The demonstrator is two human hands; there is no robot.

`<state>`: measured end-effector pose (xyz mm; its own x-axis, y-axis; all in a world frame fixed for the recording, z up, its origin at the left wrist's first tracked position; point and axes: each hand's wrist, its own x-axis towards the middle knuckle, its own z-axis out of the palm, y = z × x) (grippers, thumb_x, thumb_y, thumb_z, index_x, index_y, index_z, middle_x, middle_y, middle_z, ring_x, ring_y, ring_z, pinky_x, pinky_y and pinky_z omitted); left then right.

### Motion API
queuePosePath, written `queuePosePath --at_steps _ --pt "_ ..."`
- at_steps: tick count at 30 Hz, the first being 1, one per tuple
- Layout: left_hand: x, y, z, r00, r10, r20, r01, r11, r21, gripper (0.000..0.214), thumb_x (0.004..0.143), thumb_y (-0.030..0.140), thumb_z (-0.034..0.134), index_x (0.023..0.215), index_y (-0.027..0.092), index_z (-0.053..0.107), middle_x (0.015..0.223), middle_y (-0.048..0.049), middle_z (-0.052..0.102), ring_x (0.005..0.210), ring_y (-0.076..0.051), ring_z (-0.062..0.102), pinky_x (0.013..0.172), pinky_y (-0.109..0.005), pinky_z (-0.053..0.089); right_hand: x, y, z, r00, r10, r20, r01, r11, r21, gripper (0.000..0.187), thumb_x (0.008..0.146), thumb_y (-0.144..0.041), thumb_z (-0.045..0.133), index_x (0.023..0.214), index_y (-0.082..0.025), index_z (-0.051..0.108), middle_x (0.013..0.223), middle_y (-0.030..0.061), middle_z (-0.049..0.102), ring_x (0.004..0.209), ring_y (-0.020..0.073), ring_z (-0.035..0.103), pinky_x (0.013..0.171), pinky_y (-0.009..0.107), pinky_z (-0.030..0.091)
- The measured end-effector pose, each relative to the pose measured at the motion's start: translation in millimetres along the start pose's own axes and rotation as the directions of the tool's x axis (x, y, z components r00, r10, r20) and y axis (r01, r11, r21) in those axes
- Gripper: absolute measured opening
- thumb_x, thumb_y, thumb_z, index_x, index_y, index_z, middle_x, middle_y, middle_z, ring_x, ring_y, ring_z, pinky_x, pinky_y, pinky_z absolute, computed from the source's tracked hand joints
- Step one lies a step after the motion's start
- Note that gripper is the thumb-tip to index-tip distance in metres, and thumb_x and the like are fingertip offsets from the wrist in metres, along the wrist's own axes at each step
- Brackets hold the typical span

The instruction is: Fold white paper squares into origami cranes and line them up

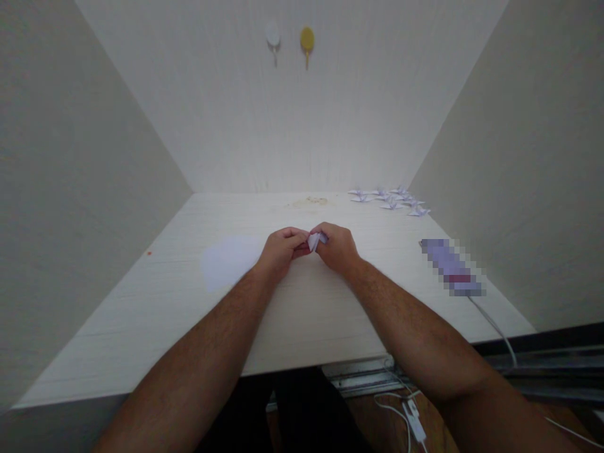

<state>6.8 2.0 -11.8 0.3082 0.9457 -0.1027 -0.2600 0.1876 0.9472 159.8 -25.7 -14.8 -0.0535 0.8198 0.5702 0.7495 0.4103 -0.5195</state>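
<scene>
A small piece of folded white paper [314, 241] is pinched between my two hands, just above the middle of the table. My left hand [284, 247] grips its left side, fingers closed. On the other side my right hand [336, 244] holds it between thumb and fingers, which hide part of the folds. Left of my left hand, white paper [229, 259] lies flat on the table, partly behind my forearm. Several folded paper cranes [391, 200] stand in a group at the table's back right corner.
On the right of the white table [321, 314] lies a blurred-out, phone-like device [448, 264] with a cable [493, 324] running off the edge. Walls enclose the table at the back and both sides. Two hooks [307, 41] hang on the back wall. A power strip [414, 420] lies below.
</scene>
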Motion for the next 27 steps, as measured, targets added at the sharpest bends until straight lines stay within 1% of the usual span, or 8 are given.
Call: queuePosePath --at_steps 7,10,13,16,18,21,24,27 --pt "-1.3 3.0 1.7 1.0 -0.021 -0.022 0.021 1.0 0.0 0.022 0.06 0.023 0.079 0.071 0.012 0.063 0.072 -0.0056 0.068 0.065 -0.013 0.064 0.065 -0.028 0.053 -2.1 -1.6 0.4 1.0 -0.004 0.0 0.004 0.999 0.032 0.014 0.077 -0.016 0.062 0.087 -0.021 0.071 0.082 0.001 0.073 0.074 0.0154 0.065 0.068 0.025 0.046" --pt "-3.1 5.1 3.5 0.999 -0.039 -0.027 0.039 0.999 0.019 0.024 0.064 0.03 0.078 0.072 0.013 0.062 0.073 -0.0062 0.068 0.066 -0.014 0.064 0.066 -0.029 0.054 -2.3 -3.4 -1.0 1.0 -0.016 0.016 0.015 1.0 0.015 0.014 0.08 -0.017 0.059 0.086 -0.021 0.071 0.081 0.0008 0.073 0.074 0.0147 0.064 0.068 0.025 0.044" --pt "-4.8 6.6 4.8 0.998 -0.066 0.008 0.065 0.996 0.061 0.028 0.066 0.035 0.077 0.074 0.013 0.062 0.072 -0.0054 0.067 0.064 -0.014 0.064 0.065 -0.03 0.054 -2.0 -6.0 -3.3 1.0 -0.02 0.017 0.02 1.0 0.016 0.011 0.081 -0.02 0.061 0.084 -0.02 0.071 0.078 0.0011 0.072 0.072 0.0144 0.063 0.066 0.025 0.043" --pt "-5.1 6.5 4.2 0.995 -0.092 0.049 0.088 0.993 0.085 0.026 0.066 0.033 0.077 0.074 0.014 0.062 0.072 -0.0052 0.067 0.064 -0.015 0.064 0.066 -0.032 0.055 -1.7 -7.2 -4.3 1.0 -0.002 0.019 0.002 0.999 0.036 0.01 0.076 -0.019 0.064 0.083 -0.02 0.07 0.077 0.0008 0.071 0.071 0.0145 0.062 0.065 0.025 0.042" --pt "-4.8 6.2 3.1 0.994 -0.094 0.051 0.089 0.992 0.092 0.024 0.065 0.03 0.077 0.073 0.014 0.062 0.071 -0.0052 0.067 0.063 -0.015 0.064 0.065 -0.032 0.054 -1.6 -6.6 -3.8 1.0 0.007 0.028 -0.009 0.997 0.071 0.012 0.074 -0.017 0.063 0.083 -0.02 0.07 0.077 0.0007 0.071 0.071 0.0144 0.061 0.065 0.025 0.042" --pt "-3.8 6.0 1.4 0.997 -0.078 0.018 0.076 0.993 0.093 0.021 0.062 0.027 0.076 0.072 0.014 0.063 0.069 -0.0052 0.067 0.06 -0.014 0.062 0.061 -0.03 0.052 -1.8 -4.6 -1.7 0.999 0.016 0.03 -0.02 0.987 0.159 0.017 0.074 -0.014 0.058 0.085 -0.02 0.07 0.078 0.0004 0.071 0.069 0.0134 0.06 0.065 0.024 0.043" --pt "-2.7 5.9 0.3 0.998 -0.062 -0.014 0.063 0.995 0.075 0.02 0.059 0.024 0.076 0.072 0.014 0.064 0.069 -0.0053 0.067 0.06 -0.015 0.062 0.059 -0.03 0.05 -2.4 -1.7 0.8 0.998 0.059 0.028 -0.064 0.967 0.245 0.025 0.073 -0.011 0.053 0.088 -0.019 0.071 0.073 -0.0009 0.069 0.063 0.0115 0.056 0.061 0.023 0.042" --pt "-2.0 5.8 -0.4 0.999 -0.034 -0.036 0.036 0.998 0.057 0.021 0.057 0.023 0.077 0.071 0.014 0.064 0.066 -0.0039 0.066 0.058 -0.014 0.061 0.058 -0.029 0.049 -3.3 1.5 3.7 0.993 0.113 0.035 -0.118 0.94 0.321 0.027 0.074 -0.011 0.05 0.089 -0.019 0.07 0.067 -0.0024 0.065 0.056 0.0099 0.053 0.056 0.022 0.04"
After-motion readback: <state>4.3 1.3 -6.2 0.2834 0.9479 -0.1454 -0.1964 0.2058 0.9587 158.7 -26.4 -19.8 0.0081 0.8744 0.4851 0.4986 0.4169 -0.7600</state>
